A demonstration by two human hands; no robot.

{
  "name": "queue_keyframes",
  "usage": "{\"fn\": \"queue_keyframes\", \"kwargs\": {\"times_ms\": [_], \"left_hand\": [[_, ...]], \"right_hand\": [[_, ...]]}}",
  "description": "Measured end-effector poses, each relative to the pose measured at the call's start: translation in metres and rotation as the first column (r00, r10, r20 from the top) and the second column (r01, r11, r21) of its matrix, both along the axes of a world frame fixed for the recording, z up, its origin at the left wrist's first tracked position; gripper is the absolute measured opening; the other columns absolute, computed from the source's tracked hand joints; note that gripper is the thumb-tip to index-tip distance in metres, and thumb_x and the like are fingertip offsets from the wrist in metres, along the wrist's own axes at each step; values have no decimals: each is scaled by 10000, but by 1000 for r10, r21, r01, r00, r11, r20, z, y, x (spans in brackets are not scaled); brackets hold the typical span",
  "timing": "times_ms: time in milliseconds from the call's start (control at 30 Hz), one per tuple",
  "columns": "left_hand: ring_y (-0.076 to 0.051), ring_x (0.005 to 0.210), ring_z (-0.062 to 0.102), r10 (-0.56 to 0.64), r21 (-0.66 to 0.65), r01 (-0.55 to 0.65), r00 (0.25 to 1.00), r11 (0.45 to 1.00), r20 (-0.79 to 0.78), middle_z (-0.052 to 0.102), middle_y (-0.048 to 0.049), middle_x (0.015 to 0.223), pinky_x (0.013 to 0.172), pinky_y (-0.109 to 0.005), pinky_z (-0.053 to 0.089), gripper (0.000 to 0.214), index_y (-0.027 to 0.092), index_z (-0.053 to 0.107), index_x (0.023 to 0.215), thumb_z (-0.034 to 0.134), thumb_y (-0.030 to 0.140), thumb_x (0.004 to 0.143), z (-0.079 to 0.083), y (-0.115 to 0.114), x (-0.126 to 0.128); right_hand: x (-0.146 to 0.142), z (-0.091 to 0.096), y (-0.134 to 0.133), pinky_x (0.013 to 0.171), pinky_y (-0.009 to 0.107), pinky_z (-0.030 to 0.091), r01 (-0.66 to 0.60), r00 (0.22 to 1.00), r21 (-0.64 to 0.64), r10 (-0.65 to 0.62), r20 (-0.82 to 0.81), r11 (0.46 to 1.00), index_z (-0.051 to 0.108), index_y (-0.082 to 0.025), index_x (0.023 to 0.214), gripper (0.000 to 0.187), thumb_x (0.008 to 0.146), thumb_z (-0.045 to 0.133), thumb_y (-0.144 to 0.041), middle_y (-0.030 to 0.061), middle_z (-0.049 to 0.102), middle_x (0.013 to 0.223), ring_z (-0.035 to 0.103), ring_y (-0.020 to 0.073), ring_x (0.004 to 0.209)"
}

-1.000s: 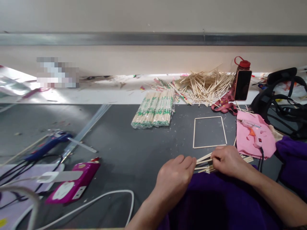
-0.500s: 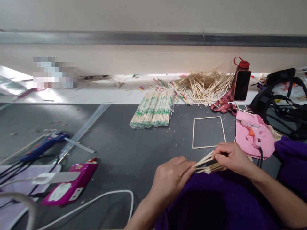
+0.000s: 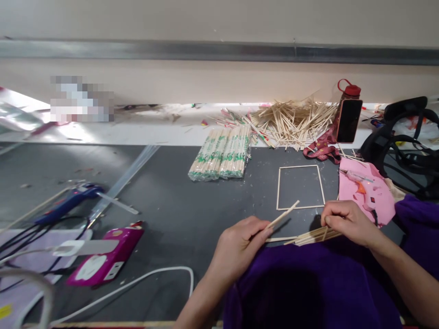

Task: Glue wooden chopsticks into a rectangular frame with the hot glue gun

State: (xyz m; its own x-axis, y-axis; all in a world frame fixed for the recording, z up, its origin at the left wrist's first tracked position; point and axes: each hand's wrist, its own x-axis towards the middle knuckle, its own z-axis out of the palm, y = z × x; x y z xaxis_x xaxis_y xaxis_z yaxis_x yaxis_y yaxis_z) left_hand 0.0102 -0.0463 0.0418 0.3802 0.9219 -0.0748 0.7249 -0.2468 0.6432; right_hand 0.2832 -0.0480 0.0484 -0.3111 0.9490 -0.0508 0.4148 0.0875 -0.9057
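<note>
My left hand (image 3: 242, 240) is closed around thin wooden sticks (image 3: 286, 213), which jut out past the fingers toward the upper right. Beneath it, another stick (image 3: 279, 239) lies at the table edge near my body. My right hand (image 3: 351, 221) is pinched over a small pile of wooden sticks (image 3: 307, 236) at that edge; a short length of stick shows below its fingertips, but whether they grip it is unclear. Just beyond the hands, a square frame of sticks (image 3: 278, 187) lies flat on the dark table.
Packs of chopsticks (image 3: 221, 153) lie mid-table, with a heap of loose sticks (image 3: 295, 121) behind. A glue gun (image 3: 361, 185) rests on pink material (image 3: 384, 201) at right. Leftward are a blue glue gun (image 3: 68, 205), a magenta case (image 3: 106, 256) and a white cable (image 3: 137, 278).
My hands have moved apart: the right has shifted right over the pile, releasing the sticks it had against the left. My left hand keeps its sticks, now tilted up. The view shifted slightly.
</note>
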Motion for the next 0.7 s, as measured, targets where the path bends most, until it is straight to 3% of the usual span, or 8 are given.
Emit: {"fn": "queue_keyframes", "kwargs": {"times_ms": [200,433,533,700], "left_hand": [[-169,829,608,-104,10,114,932,993,-348,678,-23,805,706,-258,419,329,261,732,900,418,352,936,-12,1,-2],[-169,855,598,-189,-49,187,872,981,-452,663,-27,859,671,-244,404,278,255,712,900,436,291,915,-17,1,3],[-178,872,608,-215,-94,193,851,977,-479,661,-27,876,666,-248,400,273,259,711,905,439,271,913,-16,1,4],[-172,866,618,-201,-82,184,873,979,-444,657,-18,858,669,-240,404,272,267,710,895,440,275,919,-17,1,0]], "right_hand": [[7,-3,4,529,207,360,26,999,77,-29,29,997,687,-174,723,220,730,475,-115,3,635,698,520,90,581],[20,-7,9,549,206,370,-76,975,52,63,211,996,695,-181,730,228,741,477,-116,-4,638,719,546,91,603],[27,-6,7,578,219,363,-169,889,3,151,432,986,675,-182,673,209,768,494,-139,-8,635,695,563,104,629],[27,-11,0,572,247,310,-300,625,-24,216,750,954,694,-205,803,178,820,517,-196,23,677,842,610,148,724]]}}
